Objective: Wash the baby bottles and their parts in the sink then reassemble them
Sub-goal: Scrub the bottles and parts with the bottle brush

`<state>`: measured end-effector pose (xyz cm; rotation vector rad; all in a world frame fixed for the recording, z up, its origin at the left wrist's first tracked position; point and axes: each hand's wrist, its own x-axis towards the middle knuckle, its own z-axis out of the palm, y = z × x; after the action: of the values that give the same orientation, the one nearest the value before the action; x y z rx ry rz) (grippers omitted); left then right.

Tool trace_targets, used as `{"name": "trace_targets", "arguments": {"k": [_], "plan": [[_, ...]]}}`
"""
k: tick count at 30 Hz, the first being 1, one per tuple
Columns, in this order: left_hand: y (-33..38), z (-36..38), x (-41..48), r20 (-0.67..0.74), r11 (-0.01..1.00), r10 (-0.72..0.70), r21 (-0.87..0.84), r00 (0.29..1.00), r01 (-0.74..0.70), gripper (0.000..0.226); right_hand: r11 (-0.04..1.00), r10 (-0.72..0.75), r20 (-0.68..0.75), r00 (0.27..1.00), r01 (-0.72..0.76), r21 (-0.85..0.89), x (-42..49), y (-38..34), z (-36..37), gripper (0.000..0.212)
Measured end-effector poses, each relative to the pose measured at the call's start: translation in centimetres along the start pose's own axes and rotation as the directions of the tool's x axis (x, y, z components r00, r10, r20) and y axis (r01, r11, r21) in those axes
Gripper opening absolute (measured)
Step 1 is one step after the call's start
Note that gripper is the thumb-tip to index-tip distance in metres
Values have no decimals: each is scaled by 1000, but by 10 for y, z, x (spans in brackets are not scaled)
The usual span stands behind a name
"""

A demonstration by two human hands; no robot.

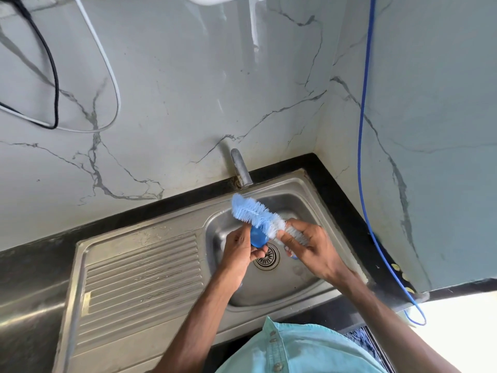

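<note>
Left grip pinching blue bottle part, right grip clasping brush laid against it

blue cable down marble wall corner; black cable, white cable left

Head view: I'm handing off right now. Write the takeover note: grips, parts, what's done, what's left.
Left grip holds a blue bottle part over the sink, just above the drain.
Right grip holds the bottle brush by its lower end, bristles at the blue part.
No water seen at the tap.
Done: cannot tell; no bottle or assembled piece is in view.
Left: finish scrubbing this part, rinse, wash the rest, reassemble.
</note>
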<state>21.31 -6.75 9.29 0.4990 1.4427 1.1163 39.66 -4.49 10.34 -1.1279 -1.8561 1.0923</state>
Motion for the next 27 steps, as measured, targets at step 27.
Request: {"name": "trace_targets", "arguments": {"k": [27], "plan": [[-13,12,50,111,993,-114,-17,987,116,51,696,531,-412,740,-659,-287,88,133,-55,48]]}}
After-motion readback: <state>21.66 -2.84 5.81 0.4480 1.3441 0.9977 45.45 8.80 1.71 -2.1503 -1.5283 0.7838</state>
